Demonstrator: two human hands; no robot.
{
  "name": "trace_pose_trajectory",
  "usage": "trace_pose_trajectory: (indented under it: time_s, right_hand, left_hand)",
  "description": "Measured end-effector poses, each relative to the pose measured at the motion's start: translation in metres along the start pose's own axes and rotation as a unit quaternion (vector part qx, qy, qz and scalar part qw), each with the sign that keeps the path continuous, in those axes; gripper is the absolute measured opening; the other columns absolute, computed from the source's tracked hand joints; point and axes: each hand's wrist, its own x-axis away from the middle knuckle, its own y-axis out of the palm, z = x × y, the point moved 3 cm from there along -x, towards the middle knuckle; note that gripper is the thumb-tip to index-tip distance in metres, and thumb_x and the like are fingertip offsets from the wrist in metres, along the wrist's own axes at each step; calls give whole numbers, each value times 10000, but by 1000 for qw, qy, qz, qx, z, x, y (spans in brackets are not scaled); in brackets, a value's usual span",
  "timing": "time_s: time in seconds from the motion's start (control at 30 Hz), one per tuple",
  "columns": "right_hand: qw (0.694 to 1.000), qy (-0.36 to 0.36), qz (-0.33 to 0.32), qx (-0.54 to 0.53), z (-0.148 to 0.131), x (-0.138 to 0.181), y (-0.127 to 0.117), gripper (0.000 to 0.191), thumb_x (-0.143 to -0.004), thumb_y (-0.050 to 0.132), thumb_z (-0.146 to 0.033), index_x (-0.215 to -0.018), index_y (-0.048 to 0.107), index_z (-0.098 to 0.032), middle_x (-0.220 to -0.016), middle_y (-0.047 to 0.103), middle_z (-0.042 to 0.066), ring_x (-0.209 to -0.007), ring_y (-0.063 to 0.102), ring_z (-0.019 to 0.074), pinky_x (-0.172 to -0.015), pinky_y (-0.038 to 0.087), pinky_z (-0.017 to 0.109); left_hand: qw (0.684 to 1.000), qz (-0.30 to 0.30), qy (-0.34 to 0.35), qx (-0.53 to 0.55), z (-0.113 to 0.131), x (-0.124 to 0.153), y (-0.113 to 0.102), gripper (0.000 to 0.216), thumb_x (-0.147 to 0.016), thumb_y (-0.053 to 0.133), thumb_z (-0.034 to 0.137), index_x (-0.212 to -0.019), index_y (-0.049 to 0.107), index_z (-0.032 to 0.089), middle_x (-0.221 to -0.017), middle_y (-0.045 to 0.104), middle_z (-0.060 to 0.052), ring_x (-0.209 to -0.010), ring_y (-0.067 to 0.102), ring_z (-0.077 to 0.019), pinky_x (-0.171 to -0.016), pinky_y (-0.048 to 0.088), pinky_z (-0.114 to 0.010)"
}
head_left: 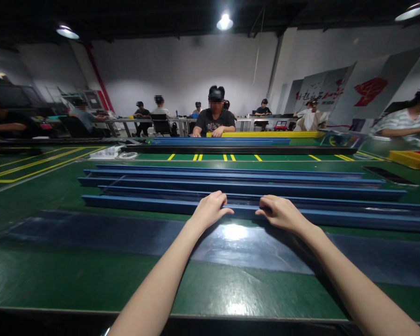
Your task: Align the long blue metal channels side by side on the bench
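A long blue channel-shaped profile (245, 212) lies across the table in front of me. My left hand (210, 208) is closed on its near wall, fingers curled over the top and thumb pointing right along the near side. A short way to the right, my right hand (278, 212) grips the same wall, its fingers bent over the edge and its thumb facing left. Some fingertips are hidden inside the channel. On my side of the profile, a long, glossy, see-through bluish strip (108, 234) lies flat beneath my forearms.
More blue profiles (231, 182) lie parallel just behind. Farther back are a long black bar (241, 150), a yellow profile (266, 135) and a co-worker (215, 119). A dark flat device (390, 176) and a yellow tray (406, 159) are at the right of the green table (210, 289).
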Motion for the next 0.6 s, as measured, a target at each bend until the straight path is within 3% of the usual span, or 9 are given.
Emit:
trace_pose_trajectory:
  time_s: [0.6]
  right_hand:
    - [999, 8, -29, 44, -7, -2, -7, 175, -816, 431, -272, -695, 516, -178, -747, 595, 47, -654, 525, 145, -535, 254, 240]
  left_hand:
    - [996, 15, 21, -81, 2, 2, 0, 305, -756, 550, 479, -735, 495, 180, -781, 542, 6, -743, 505, -139, -611, 374, -235]
